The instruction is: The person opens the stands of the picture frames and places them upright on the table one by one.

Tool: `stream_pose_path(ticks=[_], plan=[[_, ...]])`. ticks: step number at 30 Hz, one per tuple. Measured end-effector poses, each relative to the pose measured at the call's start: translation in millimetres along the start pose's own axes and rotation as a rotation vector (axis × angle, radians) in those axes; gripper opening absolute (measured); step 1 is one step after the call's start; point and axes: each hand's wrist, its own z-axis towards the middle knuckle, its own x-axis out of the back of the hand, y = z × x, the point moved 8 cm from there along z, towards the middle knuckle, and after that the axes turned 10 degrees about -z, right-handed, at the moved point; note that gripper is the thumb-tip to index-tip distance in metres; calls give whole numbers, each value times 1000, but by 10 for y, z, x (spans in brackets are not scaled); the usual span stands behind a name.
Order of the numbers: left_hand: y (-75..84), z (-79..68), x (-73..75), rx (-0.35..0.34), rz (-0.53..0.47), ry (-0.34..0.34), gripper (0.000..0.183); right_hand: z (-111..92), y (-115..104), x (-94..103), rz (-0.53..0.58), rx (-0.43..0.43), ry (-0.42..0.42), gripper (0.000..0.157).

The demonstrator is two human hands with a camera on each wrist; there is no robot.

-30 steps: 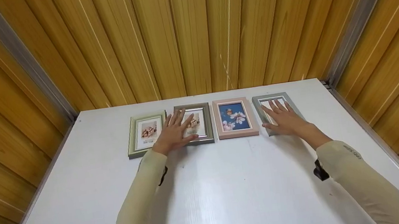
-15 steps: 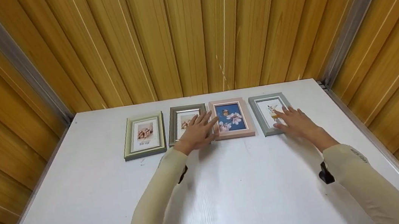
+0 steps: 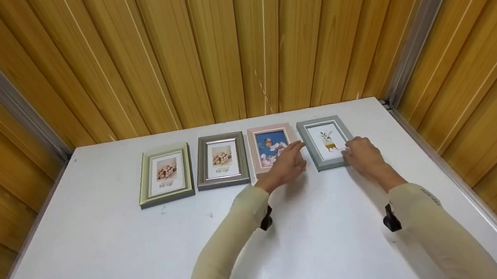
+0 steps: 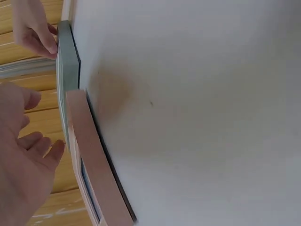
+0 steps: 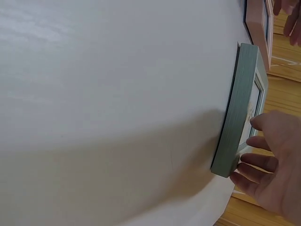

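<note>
Four picture frames lie in a row on a white board, seen in the head view. My right hand point(image 3: 364, 156) is at the right edge of the grey-green frame point(image 3: 333, 164), which holds a potted-plant picture. In the right wrist view its loosely bent fingers point(image 5: 259, 162) touch that edge near the lower corner, with the thumb over the front. My left hand point(image 3: 282, 166) hovers over the pink frame point(image 3: 254, 155), covering part of its blue blossom picture, fingers relaxed towards the grey-green frame. In the left wrist view the left hand stands apart from the pink frame.
Left of the pink frame lie a dark grey-brown frame point(image 3: 201, 164) and a pale green frame point(image 3: 143, 185), sitting slightly lower. The white board point(image 3: 101, 252) is bordered by yellow wood-look panels point(image 3: 213, 44) at the back and sides.
My left hand has moved right, from the dark frame to the pink one. My right hand has slid from the grey-green frame's face to its right edge, fingers more bent. The head view has shifted.
</note>
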Motion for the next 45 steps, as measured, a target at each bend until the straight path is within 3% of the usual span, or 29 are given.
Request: stream_pose_path(ticks=[5,8,10,15,20,27,32,36,41,45], plan=[[78,43,-232,181,-329,12,61,-6,63,-27,6,-62,87,29],[89,1,-419,299,-467,-21,67,-26,117,-99,23,-114,52,41],[103,-28,-520,336,-507,-37,68,-42,155,-151,44,-143,13,48],[147,-25,-613,354,-559,-22,72,-52,197,-157,88,-183,-37,43],[194,27,-582,372,-630,-1,83,-41,208,-56,135,-223,-59,36],[217,52,-538,397,-697,35,85,19,160,2,119,-231,-95,39],[235,49,-544,418,-750,67,84,45,182,6,138,-272,-139,25],[250,55,-573,426,-800,81,86,14,203,7,216,-333,-195,27],[246,51,-581,441,-807,99,90,-40,251,-22,386,-446,-244,51],[221,50,-571,455,-815,111,86,-59,283,-42,476,-483,-287,47]])
